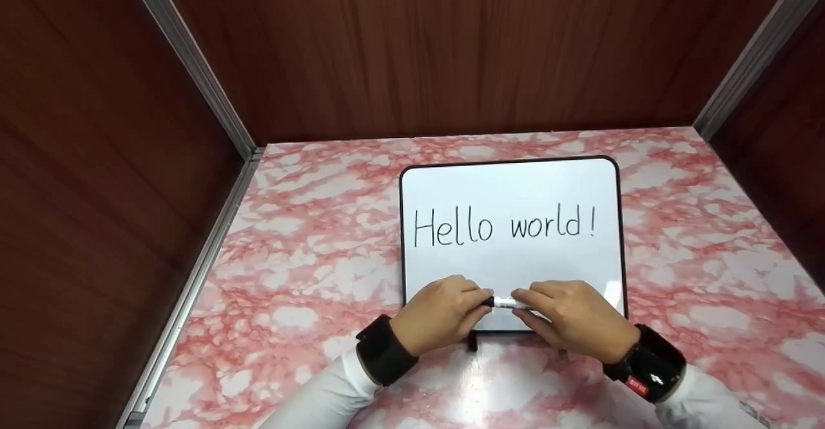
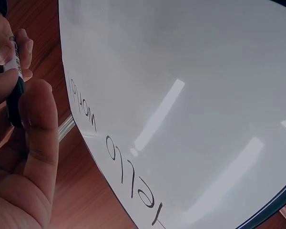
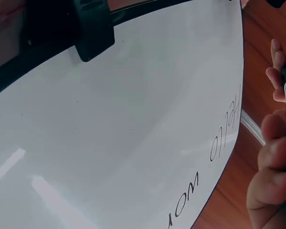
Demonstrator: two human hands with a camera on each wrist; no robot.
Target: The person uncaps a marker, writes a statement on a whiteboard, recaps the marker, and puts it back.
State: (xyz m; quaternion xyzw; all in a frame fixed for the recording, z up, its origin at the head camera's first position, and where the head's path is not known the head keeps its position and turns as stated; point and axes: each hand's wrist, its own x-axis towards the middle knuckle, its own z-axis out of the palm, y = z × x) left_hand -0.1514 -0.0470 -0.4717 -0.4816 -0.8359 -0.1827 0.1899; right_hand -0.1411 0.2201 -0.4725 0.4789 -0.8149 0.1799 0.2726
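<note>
A black-framed whiteboard [image 1: 515,187] bears the handwritten words "Hello world!" in black. Just above its lower part, both hands hold a white marker [image 1: 505,302] sideways between them. My left hand [image 1: 445,313] pinches the black cap end [image 2: 15,102] between thumb and fingers. The white barrel is gripped by my right hand [image 1: 573,316], whose curled fingers [image 3: 276,155] show along the right edge of the right wrist view. Cap and barrel appear joined. Part of the marker is hidden behind the fingers.
Beneath the board spreads a red-and-white marbled table [image 1: 309,248]. Dark wood panels [image 1: 425,49] with metal corner strips [image 1: 193,49] surround it on the back and sides. A dark clip-like piece [image 3: 95,28] sits on the board's frame in the right wrist view.
</note>
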